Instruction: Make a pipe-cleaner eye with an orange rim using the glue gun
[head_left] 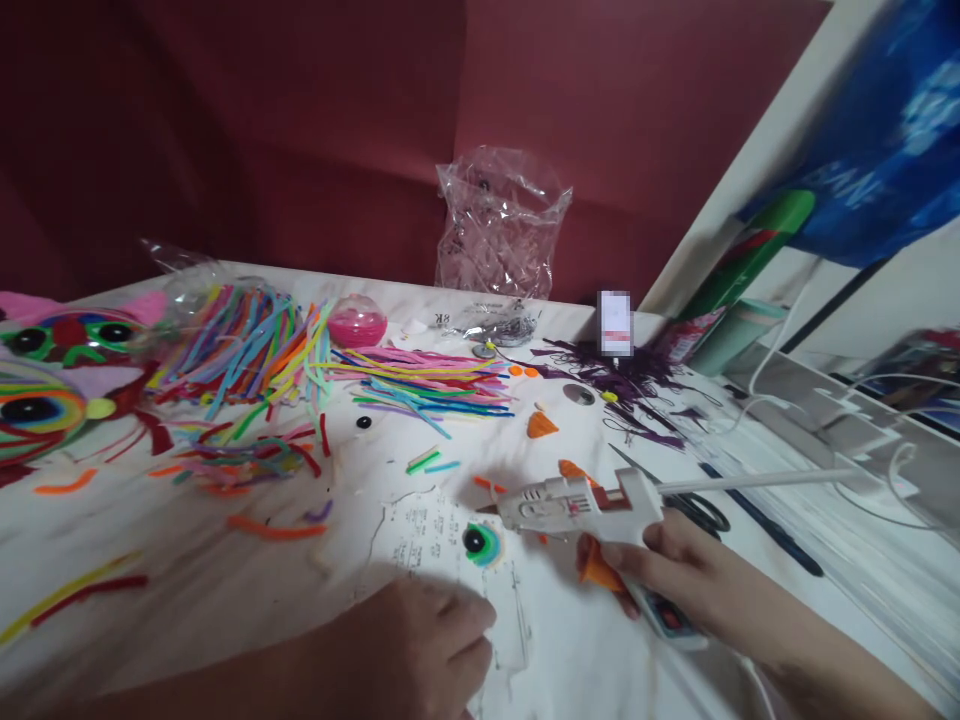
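My right hand (675, 575) is closed round the handle of a white hot glue gun (581, 502). A long glue stick juts out of its back to the right. The nozzle points left toward a small round eye piece (481, 543) with a black pupil and green-blue rings, lying on a sheet of paper (420, 535). My left hand (420, 645) rests on the near edge of that paper, fingers curled under. Whether it holds anything is hidden.
Heaps of coloured pipe-cleaner strips (255, 350) cover the white table (187, 590). A colourful owl face (52, 385) lies far left. A pink dome (357, 322), a clear plastic bag (499, 225), purple scraps (637, 385), scissors (701, 512) and cables (862, 440) lie behind and right.
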